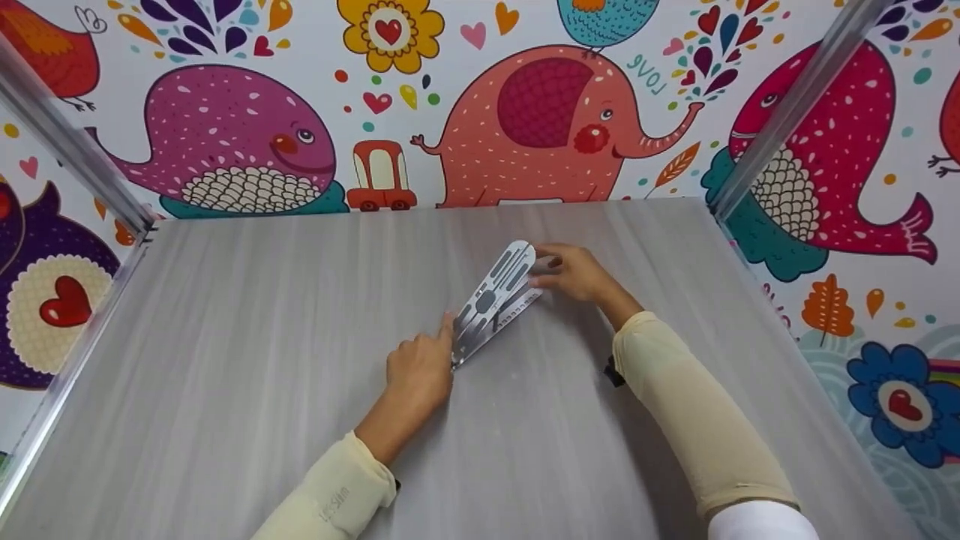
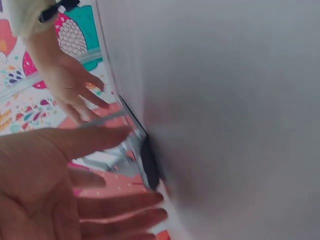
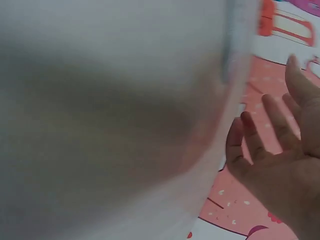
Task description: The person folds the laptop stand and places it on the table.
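A silver folding stand with a slotted top plate rises at an angle from its notched base on the table. At its lower near end is my left hand, its thumb along the plate's edge. In the left wrist view the fingers of the left hand are extended around the stand's dark-padded end, apart from the thumb. Beside the raised far end, my right hand has loosely spread fingers. The right wrist view shows the right hand relaxed, holding nothing; contact with the stand cannot be told.
The grey wood-grain table lies under both hands. A wall printed with cartoon animals stands behind it, and metal frame posts rise at the back corners.
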A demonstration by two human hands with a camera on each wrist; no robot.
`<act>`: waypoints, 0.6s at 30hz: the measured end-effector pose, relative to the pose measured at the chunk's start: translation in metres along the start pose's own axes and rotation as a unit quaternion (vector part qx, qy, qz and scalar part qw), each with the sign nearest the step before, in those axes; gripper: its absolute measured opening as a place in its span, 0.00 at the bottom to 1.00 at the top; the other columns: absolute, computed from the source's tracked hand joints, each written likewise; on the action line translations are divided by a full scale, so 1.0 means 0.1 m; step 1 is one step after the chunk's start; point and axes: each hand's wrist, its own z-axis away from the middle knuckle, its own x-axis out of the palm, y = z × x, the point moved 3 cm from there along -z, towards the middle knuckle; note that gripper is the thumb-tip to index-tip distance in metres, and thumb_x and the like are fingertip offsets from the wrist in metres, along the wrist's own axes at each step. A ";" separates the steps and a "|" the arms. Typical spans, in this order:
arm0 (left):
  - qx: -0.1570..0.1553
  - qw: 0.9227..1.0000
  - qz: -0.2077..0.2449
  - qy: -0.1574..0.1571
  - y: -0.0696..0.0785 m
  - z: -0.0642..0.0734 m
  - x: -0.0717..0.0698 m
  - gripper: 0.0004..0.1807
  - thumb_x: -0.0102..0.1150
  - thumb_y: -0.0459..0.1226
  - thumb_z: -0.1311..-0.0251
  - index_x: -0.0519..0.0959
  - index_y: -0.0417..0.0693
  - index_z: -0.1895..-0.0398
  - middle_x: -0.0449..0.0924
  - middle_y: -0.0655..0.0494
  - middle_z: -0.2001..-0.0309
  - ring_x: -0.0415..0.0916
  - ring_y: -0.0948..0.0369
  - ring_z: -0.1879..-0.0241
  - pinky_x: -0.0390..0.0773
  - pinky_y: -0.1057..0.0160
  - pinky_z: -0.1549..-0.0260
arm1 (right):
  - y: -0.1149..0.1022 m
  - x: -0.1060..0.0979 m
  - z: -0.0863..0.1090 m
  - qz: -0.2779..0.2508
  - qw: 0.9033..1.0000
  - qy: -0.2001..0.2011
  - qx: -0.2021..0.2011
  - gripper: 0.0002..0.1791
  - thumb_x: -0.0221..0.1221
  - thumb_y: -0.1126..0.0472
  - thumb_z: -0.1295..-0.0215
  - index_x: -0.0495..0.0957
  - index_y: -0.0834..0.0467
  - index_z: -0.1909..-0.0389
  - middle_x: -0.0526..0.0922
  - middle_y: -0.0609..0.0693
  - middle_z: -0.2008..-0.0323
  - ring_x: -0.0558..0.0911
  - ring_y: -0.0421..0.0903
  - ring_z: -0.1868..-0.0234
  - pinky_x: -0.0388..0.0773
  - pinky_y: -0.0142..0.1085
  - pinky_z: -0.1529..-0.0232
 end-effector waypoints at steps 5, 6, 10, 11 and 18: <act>-0.054 0.998 -0.039 -0.016 0.12 0.05 0.03 0.35 0.55 0.29 0.32 0.65 0.55 0.22 0.86 0.35 0.53 0.83 0.37 0.55 0.77 0.28 0.52 | 0.00 0.11 -0.09 0.072 0.997 -0.036 -0.015 0.35 0.78 0.53 0.49 0.80 0.46 0.37 0.83 0.49 0.43 0.78 0.53 0.43 0.77 0.49 0.36; -0.060 0.997 -0.048 -0.016 0.15 0.06 0.04 0.34 0.54 0.29 0.32 0.65 0.55 0.22 0.86 0.36 0.52 0.83 0.37 0.53 0.73 0.24 0.49 | 0.00 0.13 -0.10 0.088 0.995 -0.042 -0.017 0.35 0.78 0.52 0.50 0.80 0.48 0.38 0.83 0.50 0.46 0.78 0.52 0.45 0.78 0.48 0.38; -0.073 0.994 -0.075 -0.003 0.20 0.05 0.06 0.35 0.54 0.27 0.32 0.67 0.57 0.24 0.88 0.40 0.56 0.84 0.39 0.53 0.59 0.16 0.42 | -0.03 0.19 -0.12 0.125 0.991 -0.053 -0.013 0.34 0.79 0.50 0.52 0.81 0.52 0.42 0.82 0.52 0.57 0.76 0.51 0.52 0.77 0.44 0.48; -0.075 0.994 -0.080 -0.001 0.20 0.04 0.06 0.34 0.54 0.27 0.32 0.67 0.57 0.24 0.88 0.40 0.59 0.84 0.40 0.54 0.56 0.15 0.42 | -0.03 0.20 -0.12 0.130 0.990 -0.052 -0.012 0.33 0.79 0.50 0.52 0.81 0.52 0.43 0.81 0.52 0.58 0.76 0.51 0.53 0.77 0.43 0.49; -0.072 0.993 -0.090 0.020 0.20 -0.01 0.07 0.33 0.56 0.27 0.33 0.70 0.56 0.26 0.88 0.41 0.67 0.85 0.42 0.58 0.52 0.14 0.42 | 0.01 0.22 -0.15 0.151 0.987 -0.043 -0.037 0.24 0.78 0.49 0.51 0.89 0.56 0.54 0.81 0.51 0.59 0.75 0.50 0.54 0.75 0.42 0.50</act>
